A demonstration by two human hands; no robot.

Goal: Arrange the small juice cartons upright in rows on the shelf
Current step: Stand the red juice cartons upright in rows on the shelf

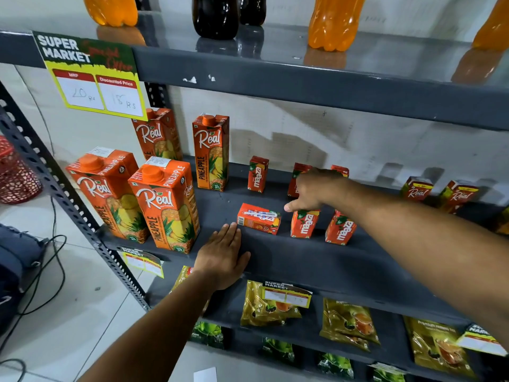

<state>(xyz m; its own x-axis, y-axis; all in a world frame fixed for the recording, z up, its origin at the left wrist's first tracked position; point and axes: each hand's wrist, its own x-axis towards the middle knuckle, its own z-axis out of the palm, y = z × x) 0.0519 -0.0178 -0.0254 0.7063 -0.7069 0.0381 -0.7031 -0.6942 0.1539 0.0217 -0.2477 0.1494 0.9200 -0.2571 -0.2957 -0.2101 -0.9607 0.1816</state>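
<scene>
Right hand (316,190): reaching over the middle shelf (303,260), fingers curled, forefinger pointing left, gripping nothing visible.
Left hand (223,255): lying flat and open by the front lip, empty.
Fallen carton (259,218): lying on its side, straw up, between both hands.
Handling: looking light, stiff-walled, crushable; pinching the two broad faces.
Room: opening bare shelf leftward; upright Maaza cartons (304,224) crowding just right.

Mid-frame on the shelf (303,260), one small carton (259,218) lies flat, two small cartons (304,223) stand right of it. Three more (258,174) stand behind; four tall cartons (165,205) fill the left.
</scene>
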